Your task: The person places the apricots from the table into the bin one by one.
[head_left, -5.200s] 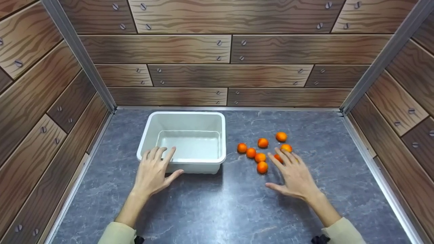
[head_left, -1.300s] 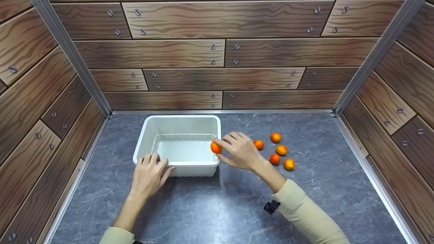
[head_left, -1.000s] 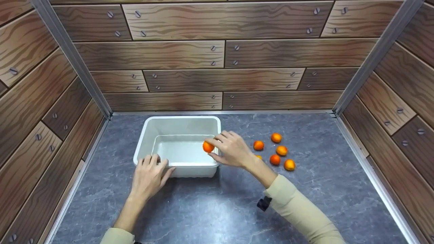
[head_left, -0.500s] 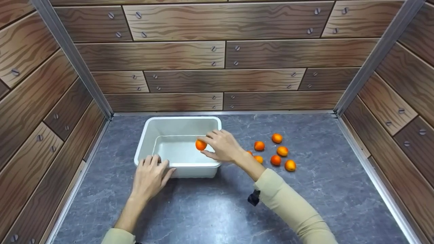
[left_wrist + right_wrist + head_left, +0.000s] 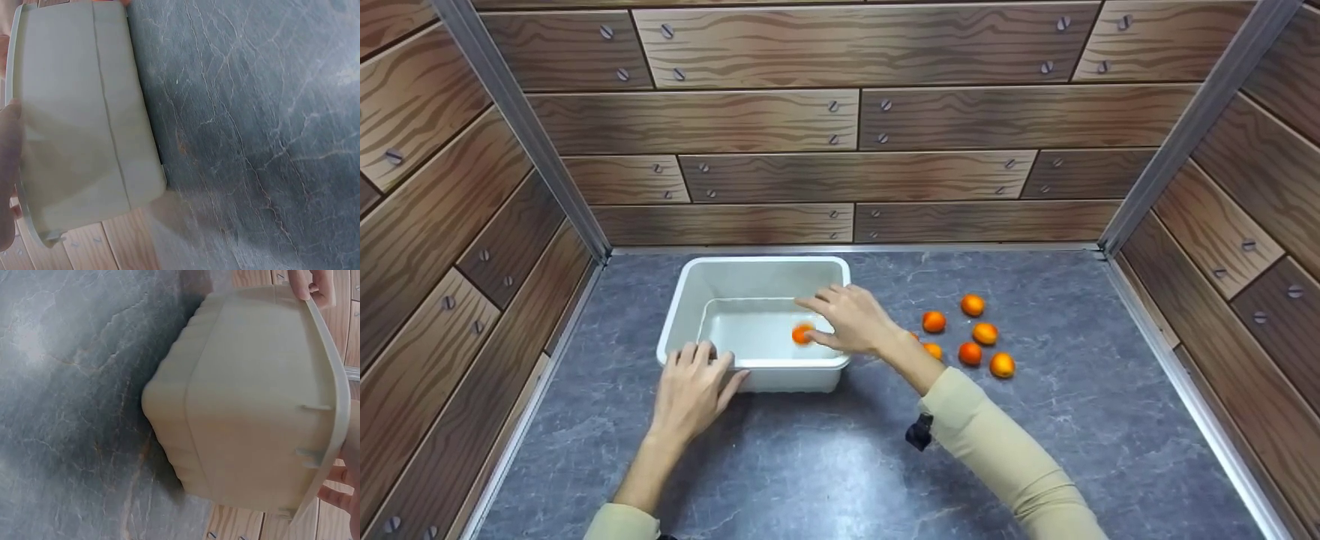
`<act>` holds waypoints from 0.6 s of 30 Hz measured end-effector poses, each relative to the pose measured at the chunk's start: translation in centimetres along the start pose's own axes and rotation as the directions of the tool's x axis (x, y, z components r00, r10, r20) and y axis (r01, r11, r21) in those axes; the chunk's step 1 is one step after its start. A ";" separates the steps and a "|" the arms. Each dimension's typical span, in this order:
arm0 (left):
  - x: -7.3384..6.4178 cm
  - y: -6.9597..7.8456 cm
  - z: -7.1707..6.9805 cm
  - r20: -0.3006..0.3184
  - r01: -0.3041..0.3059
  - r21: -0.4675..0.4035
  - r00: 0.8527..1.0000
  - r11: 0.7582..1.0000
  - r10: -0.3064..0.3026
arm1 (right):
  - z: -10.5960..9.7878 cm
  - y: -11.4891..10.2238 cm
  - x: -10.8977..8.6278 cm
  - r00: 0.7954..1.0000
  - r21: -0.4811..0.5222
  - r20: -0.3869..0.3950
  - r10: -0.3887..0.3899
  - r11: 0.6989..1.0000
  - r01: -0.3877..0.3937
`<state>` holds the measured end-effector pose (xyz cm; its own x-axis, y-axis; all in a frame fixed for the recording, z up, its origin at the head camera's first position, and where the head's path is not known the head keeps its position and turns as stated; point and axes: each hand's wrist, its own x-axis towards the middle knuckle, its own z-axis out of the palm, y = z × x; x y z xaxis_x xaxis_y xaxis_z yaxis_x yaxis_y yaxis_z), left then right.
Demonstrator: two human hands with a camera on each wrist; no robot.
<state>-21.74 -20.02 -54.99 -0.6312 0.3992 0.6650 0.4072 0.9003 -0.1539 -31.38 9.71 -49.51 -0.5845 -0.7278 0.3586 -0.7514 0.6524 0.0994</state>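
Observation:
My left hand (image 5: 690, 390) grips the front rim of a white plastic bin (image 5: 757, 364), fingers over the edge and thumb on the outer wall. In the left wrist view, part of that hand shows at the rim of the bin (image 5: 67, 112). Over the bin's right side hovers my right hand (image 5: 851, 319), its thumb and fingers spread apart. Just below them a small tangerine (image 5: 802, 334), blurred by motion, shows inside the bin. The right wrist view has the bin's outer wall (image 5: 253, 394) between both hands; the fruit is hidden there.
Several more tangerines (image 5: 972, 304) lie loose on the grey marbled tabletop (image 5: 810, 465), right of the bin; one is partly behind the right forearm. Wood-patterned walls (image 5: 855, 176) with metal edging enclose the left, back and right sides.
My right hand has carried a tangerine leftward over the bin and let it go; its fingers have parted and the fruit has dropped lower. The left hand has settled on the rim.

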 end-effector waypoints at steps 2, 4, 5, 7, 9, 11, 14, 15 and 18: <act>0.0 0.0 -0.1 0.005 0.000 0.006 1.000 1.000 0.000 | -0.3 0.3 -0.1 1.000 0.002 -0.012 -0.003 1.000 0.003; 0.0 0.0 -0.1 0.013 -0.001 0.012 1.000 1.000 0.001 | -0.6 0.5 -0.3 0.999 0.006 -0.032 -0.003 1.000 0.003; 0.0 0.1 -0.1 0.016 -0.001 0.013 1.000 1.000 0.001 | -0.8 0.7 -0.4 0.999 0.004 -0.040 -0.003 1.000 0.003; -0.1 0.1 -0.1 0.017 0.000 0.015 1.000 1.000 0.000 | -1.1 0.9 -0.7 0.999 0.002 -0.054 -0.002 1.000 0.002; -0.1 0.1 -0.1 0.015 0.000 0.014 1.000 1.000 0.000 | -1.4 1.2 -1.1 0.998 0.002 -0.056 -0.002 1.000 0.003; -0.1 0.0 -0.1 0.011 0.001 0.010 1.000 1.000 -0.001 | -1.7 1.4 -1.5 0.999 0.003 -0.053 -0.002 1.000 0.002; -0.1 0.0 0.0 0.004 0.000 0.005 1.000 1.000 0.000 | -2.1 1.7 -2.2 0.999 0.008 -0.053 -0.005 1.000 0.006; -0.1 0.0 0.0 0.000 -0.001 0.004 1.000 1.000 0.001 | -2.2 1.8 -2.4 0.998 0.007 -0.057 -0.008 1.000 0.008; 0.0 -0.1 0.1 -0.011 -0.005 0.000 1.000 1.000 0.005 | -2.4 2.2 -3.2 0.997 0.005 -0.079 -0.014 1.000 0.014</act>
<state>-21.82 -20.15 -55.05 -0.6222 0.4015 0.6721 0.4100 0.8985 -0.1571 -30.46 14.00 -48.21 -0.5481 -0.7180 0.4291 -0.7611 0.6409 0.1003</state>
